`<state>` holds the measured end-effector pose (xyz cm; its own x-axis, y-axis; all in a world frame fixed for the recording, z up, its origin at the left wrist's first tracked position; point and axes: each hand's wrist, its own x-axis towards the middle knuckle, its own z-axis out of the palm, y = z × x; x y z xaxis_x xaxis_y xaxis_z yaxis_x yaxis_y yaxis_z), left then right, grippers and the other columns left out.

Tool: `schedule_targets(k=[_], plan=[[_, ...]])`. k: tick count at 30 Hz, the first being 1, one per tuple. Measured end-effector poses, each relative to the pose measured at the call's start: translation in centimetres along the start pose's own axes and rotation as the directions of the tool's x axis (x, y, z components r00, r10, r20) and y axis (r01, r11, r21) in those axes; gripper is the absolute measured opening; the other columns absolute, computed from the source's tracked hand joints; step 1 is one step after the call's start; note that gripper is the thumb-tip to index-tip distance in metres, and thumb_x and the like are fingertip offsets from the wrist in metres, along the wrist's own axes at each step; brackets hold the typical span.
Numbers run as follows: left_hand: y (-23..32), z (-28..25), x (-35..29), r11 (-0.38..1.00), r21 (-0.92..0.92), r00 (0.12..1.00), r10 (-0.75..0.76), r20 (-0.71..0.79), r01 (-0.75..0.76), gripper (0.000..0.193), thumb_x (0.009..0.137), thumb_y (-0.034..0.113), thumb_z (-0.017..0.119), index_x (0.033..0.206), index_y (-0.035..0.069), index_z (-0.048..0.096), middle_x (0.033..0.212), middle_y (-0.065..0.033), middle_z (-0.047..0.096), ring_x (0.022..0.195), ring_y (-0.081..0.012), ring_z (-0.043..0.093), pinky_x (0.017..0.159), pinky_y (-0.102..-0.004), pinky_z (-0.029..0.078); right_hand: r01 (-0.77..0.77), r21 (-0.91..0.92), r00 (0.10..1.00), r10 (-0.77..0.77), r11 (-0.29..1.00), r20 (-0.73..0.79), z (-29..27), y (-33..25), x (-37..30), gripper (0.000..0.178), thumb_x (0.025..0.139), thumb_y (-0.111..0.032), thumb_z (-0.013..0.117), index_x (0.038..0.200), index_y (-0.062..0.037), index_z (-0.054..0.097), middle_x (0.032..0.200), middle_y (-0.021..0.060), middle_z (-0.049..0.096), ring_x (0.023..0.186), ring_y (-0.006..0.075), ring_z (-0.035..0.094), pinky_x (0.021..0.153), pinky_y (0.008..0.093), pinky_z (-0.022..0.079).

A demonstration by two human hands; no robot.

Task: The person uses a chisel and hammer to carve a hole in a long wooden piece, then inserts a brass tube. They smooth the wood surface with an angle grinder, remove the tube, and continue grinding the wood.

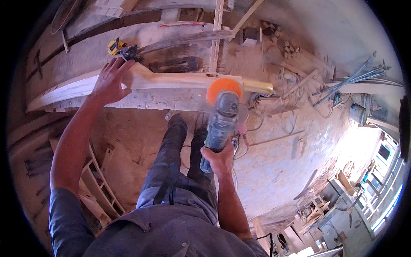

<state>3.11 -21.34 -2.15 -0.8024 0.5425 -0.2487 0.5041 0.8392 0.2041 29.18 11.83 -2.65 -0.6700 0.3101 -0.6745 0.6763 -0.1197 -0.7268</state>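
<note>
My right hand (pixel 219 159) is closed around the rear body of a dark angle grinder (pixel 223 112). The grinder has an orange round disc (pixel 224 88), which overlaps the long pale wooden piece (pixel 180 80) near its right part; whether they touch I cannot tell. At the left, my left hand (pixel 112 82) holds the wooden piece from above, fingers over its far edge and thumb apart on the near side. An oblong slot (pixel 212 75) shows in the wood beside the disc. A shiny gold-coloured cylinder (pixel 258 86) sits at the piece's right end.
Beyond the wood, a yellow-and-black tool (pixel 116 46) and a dark wooden block (pixel 174 64) lie on the dusty bench (pixel 171 97). Cables (pixel 295 115) trail over the floor at right. Metal rods (pixel 351 81) lie far right; a ladder-like wooden frame (pixel 100 180) stands lower left.
</note>
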Motion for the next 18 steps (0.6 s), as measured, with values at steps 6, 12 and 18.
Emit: schedule_targets(k=[6, 12, 18], plan=[[0.3, -0.2, 0.8, 1.000, 0.005, 0.998, -0.024, 0.055, 0.023, 0.095, 0.060, 0.017, 0.092, 0.146, 0.008, 0.051, 0.140, -0.0192, 0.054, 0.135, -0.0430, 0.050, 0.114, -0.0527, 0.043, 0.094, -0.174, 0.991, -0.076, 0.980, 0.106, 2.5, 1.0, 0.4, 0.052, 0.068, -0.020, 0.081, 0.114, -0.0009, 0.063, 0.091, 0.0154, 0.072, 0.084, 0.0271, 0.072, 0.081, 0.0429, 0.057], [0.1, 0.0, 0.7, 1.000, 0.013, 1.000, 0.001, 0.023, -0.001, 0.093, 0.061, 0.016, 0.091, 0.144, 0.009, 0.052, 0.134, -0.0175, 0.055, 0.133, -0.0408, 0.051, 0.113, -0.0518, 0.043, 0.098, -0.123, 0.994, -0.090, 0.988, 0.066, 1.0, 1.2, 1.0, 0.051, 0.068, -0.019, 0.080, 0.114, -0.0019, 0.063, 0.092, 0.0140, 0.073, 0.086, 0.0258, 0.073, 0.081, 0.0421, 0.057], [0.1, 0.3, 0.3, 1.000, 0.018, 1.000, 0.004, -0.015, -0.003, 0.091, 0.062, 0.015, 0.091, 0.144, 0.007, 0.052, 0.132, -0.0172, 0.056, 0.127, -0.0409, 0.053, 0.110, -0.0522, 0.044, 0.039, -0.091, 0.999, -0.036, 0.995, 0.033, -0.1, -0.6, 0.5, 0.050, 0.070, -0.016, 0.080, 0.115, -0.0025, 0.063, 0.093, 0.0109, 0.072, 0.086, 0.0235, 0.071, 0.082, 0.0404, 0.057]])
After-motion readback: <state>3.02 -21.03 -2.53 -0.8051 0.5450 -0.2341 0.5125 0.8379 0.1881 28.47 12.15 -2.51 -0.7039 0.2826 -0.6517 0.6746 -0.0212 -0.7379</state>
